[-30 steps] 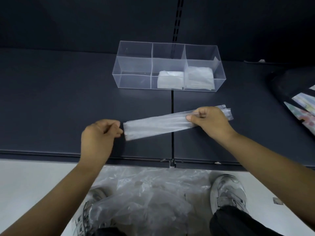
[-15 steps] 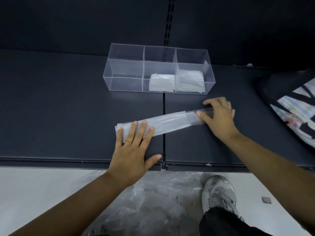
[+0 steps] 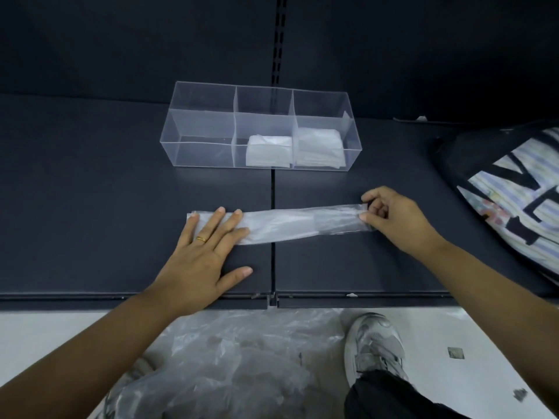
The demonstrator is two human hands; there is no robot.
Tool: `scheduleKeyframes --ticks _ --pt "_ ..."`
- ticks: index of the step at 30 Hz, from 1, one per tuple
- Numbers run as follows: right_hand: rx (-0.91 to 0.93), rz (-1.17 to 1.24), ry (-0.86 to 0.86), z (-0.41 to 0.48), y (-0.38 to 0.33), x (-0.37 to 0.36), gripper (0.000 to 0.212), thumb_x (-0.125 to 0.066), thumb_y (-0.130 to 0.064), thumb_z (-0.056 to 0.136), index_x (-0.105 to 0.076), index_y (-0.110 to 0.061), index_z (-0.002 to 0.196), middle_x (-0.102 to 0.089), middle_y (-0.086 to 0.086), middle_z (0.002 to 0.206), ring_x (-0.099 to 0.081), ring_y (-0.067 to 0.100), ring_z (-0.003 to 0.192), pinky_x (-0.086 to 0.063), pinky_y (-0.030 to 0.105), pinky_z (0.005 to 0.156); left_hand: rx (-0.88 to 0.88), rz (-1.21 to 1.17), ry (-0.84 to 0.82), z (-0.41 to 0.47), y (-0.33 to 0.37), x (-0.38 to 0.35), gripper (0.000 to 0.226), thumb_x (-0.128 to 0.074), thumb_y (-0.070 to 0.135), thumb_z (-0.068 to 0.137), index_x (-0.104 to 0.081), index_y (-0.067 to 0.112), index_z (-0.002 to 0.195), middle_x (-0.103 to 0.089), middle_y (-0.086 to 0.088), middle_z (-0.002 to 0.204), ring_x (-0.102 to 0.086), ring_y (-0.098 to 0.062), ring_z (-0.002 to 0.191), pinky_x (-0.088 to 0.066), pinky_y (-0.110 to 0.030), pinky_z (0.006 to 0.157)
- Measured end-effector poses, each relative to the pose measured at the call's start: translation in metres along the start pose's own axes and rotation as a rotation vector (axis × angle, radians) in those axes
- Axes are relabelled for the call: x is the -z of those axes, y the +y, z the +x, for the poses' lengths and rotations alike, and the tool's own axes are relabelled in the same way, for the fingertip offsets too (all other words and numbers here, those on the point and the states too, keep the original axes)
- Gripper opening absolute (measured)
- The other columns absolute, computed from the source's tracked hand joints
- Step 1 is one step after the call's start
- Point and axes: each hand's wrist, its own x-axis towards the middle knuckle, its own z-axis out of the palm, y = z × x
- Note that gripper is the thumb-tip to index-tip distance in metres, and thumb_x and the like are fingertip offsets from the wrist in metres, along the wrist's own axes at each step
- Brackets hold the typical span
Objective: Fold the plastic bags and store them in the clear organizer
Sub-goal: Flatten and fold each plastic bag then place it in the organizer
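Note:
A clear plastic bag (image 3: 290,226), folded into a long narrow strip, lies flat on the dark shelf (image 3: 90,207). My left hand (image 3: 205,255) presses its left end down with straight fingers. My right hand (image 3: 396,222) pinches the strip's right end between thumb and curled fingers. Behind the strip stands the clear organizer (image 3: 199,128) with three compartments. A folded bag (image 3: 269,154) sits in the middle compartment and another folded bag (image 3: 320,146) in the right one; the left compartment holds nothing.
A patterned tote bag (image 3: 508,189) lies on the shelf at the right. Loose crumpled plastic bags (image 3: 230,367) lie on the pale floor below the shelf edge, beside my shoe (image 3: 375,343).
My left hand went from pinching the strip's left end to pressing it flat. My right hand shifted to the strip's far right end and now pinches it.

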Motion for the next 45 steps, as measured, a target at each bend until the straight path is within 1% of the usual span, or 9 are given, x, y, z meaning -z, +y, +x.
scheduleKeyframes --ticks 9,14,20,23,25,28,31,34,45 --pt "-0.006 -0.119 -0.132 0.014 -0.003 0.008 0.013 -0.07 -0.021 0.086 -0.062 -0.023 0.075 -0.053 -0.007 0.084 -0.05 0.006 0.069 -0.038 0.012 0.065 0.01 0.018 0.032 0.005 -0.007 0.0 0.076 -0.009 0.07 0.091 -0.036 0.02 0.142 -0.01 0.003 0.161 0.001 -0.016 0.149 -0.004 -0.052 0.119" --pt "-0.216 0.428 -0.131 -0.03 -0.025 0.023 0.009 -0.068 0.003 0.082 -0.062 -0.003 0.078 -0.065 0.003 0.062 -0.058 0.01 0.055 -0.046 0.017 0.056 0.06 -0.038 0.111 0.005 0.009 0.009 0.082 -0.018 0.072 0.087 -0.041 0.012 0.139 -0.011 -0.005 0.16 0.0 -0.022 0.148 0.002 -0.05 0.118" --pt "-0.426 0.873 -0.364 -0.11 -0.087 0.033 0.03 -0.075 -0.008 0.062 -0.062 -0.008 0.089 -0.061 0.008 0.067 -0.059 0.016 0.057 -0.051 0.023 0.052 -0.141 -0.483 0.074 0.006 0.127 0.023 0.103 -0.04 0.077 0.076 0.019 0.031 0.147 0.018 0.017 0.156 0.02 -0.001 0.143 0.013 -0.022 0.115" --pt "-0.309 0.938 -0.505 -0.123 -0.116 0.034 0.031 -0.073 -0.017 0.063 -0.062 -0.008 0.09 -0.065 0.01 0.072 -0.063 0.017 0.061 -0.05 0.023 0.054 -0.065 -1.045 0.166 0.002 0.16 0.046 0.061 -0.054 0.049 0.087 -0.033 0.039 0.144 -0.039 0.019 0.145 -0.033 0.001 0.135 -0.026 -0.02 0.111" --pt "-0.185 0.847 -0.425 -0.112 -0.121 0.036 0.036 -0.071 -0.029 0.067 -0.061 -0.009 0.095 -0.066 0.004 0.07 -0.06 0.013 0.057 -0.048 0.021 0.053 0.01 -1.335 0.203 -0.001 0.157 0.059 0.016 -0.055 0.025 0.096 -0.064 0.032 0.106 -0.065 0.02 0.103 -0.059 0.004 0.1 -0.043 -0.016 0.089" --pt "-0.015 0.689 -0.266 -0.082 -0.111 0.039 0.049 -0.07 -0.044 0.077 -0.056 -0.019 0.117 -0.065 -0.006 0.094 -0.05 0.009 0.058 -0.045 0.022 0.058 0.133 -1.472 0.136 -0.002 0.14 0.073 0.024 -0.049 0.033 0.095 -0.069 0.029 0.107 -0.07 0.023 0.105 -0.061 0.006 0.105 -0.04 -0.005 0.089" --pt "0.086 0.713 -0.659 -0.062 -0.096 0.02 0.06 -0.066 -0.034 0.085 -0.042 -0.021 0.138 -0.06 -0.004 0.125 -0.05 0.007 0.065 -0.046 0.025 0.065 0.193 -1.605 0.062 0.002 0.117 0.072 0.033 -0.051 0.033 0.091 -0.068 0.017 0.115 -0.072 0.007 0.109 -0.064 -0.005 0.109 -0.044 -0.009 0.088" --pt "0.004 0.671 -0.8 -0.056 -0.087 -0.015 0.054 -0.07 -0.009 0.084 -0.049 -0.018 0.132 -0.066 -0.004 0.111 -0.051 0.009 0.069 -0.047 0.024 0.061 0.296 -1.856 -0.002 0.012 0.097 0.064 0.033 -0.05 0.03 0.092 -0.067 0.014 0.115 -0.071 -0.006 0.114 -0.064 -0.017 0.111 -0.05 -0.025 0.094" --pt "-0.15 0.463 -0.44 -0.059 -0.086 -0.064 0.016 -0.072 -0.003 0.08 -0.067 -0.017 0.084 -0.072 0.003 0.072 -0.053 0.006 0.047 -0.046 0.018 0.049 0.698 -1.981 -0.024 0.032 0.032 0.037 0.033 -0.042 0.021 0.102 -0.058 -0.001 0.121 -0.07 -0.016 0.11 -0.069 -0.025 0.102 -0.059 -0.031 0.075"
